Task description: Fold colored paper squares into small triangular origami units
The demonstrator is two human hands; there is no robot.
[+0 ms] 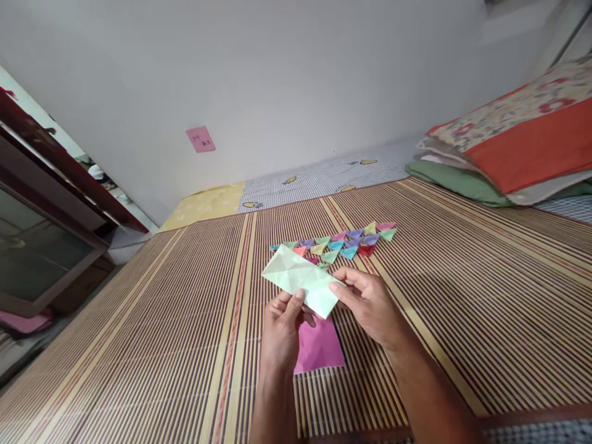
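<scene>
Between both hands is a pale green sheet of paper (296, 275), folded to a rectangle and marked with creases. My left hand (287, 317) pinches its lower edge, thumb on top. At the right end, my right hand (363, 296) grips it between thumb and fingers. Under the hands a pink sheet of paper (319, 348) lies on the striped mat, partly covered by my left hand. Just beyond, several small folded paper triangles (349, 242) in many colours are set out in rows, and the green paper hides some of them.
The striped bamboo mat (185, 320) spreads over the whole work surface. Folded bedding (522, 148) is piled at the far right. A pink note (200, 139) is stuck to the white wall. A patterned sheet (314, 179) runs along the wall, and a dark-framed panel (41, 246) stands left.
</scene>
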